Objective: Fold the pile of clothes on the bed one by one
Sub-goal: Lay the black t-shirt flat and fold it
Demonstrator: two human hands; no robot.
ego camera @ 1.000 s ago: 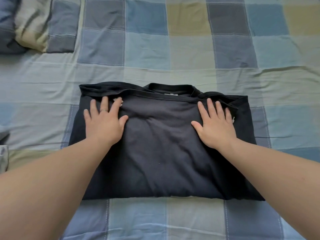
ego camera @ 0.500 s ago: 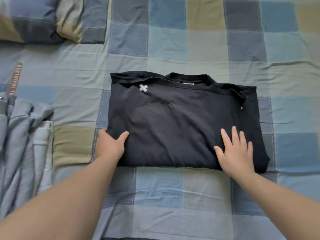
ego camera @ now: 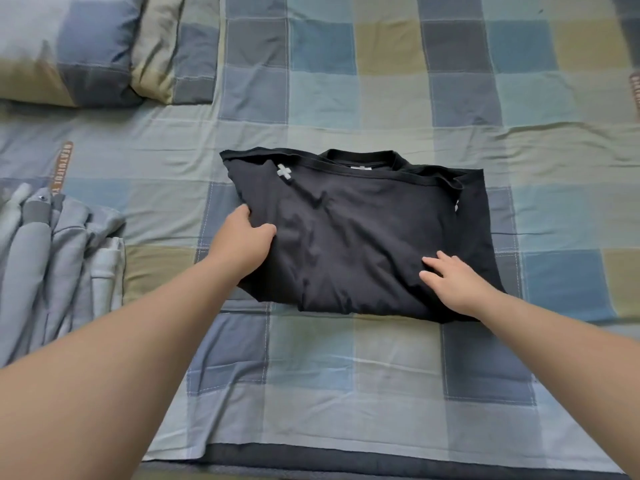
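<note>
The folded black T-shirt (ego camera: 363, 237) lies mid-bed on the checked bedspread (ego camera: 311, 358), your left hand (ego camera: 242, 242) gripping its left edge while your right hand (ego camera: 457, 284) rests flat-fingered on its near right corner.

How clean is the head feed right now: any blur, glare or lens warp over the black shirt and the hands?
Head view: soft, even light, no glare; the black shirt shows its creases, and its white cross is readable; the left hand and right hand look slightly soft-edged; wide-angle warp bends the bedspread checks near the frame edges.
</note>
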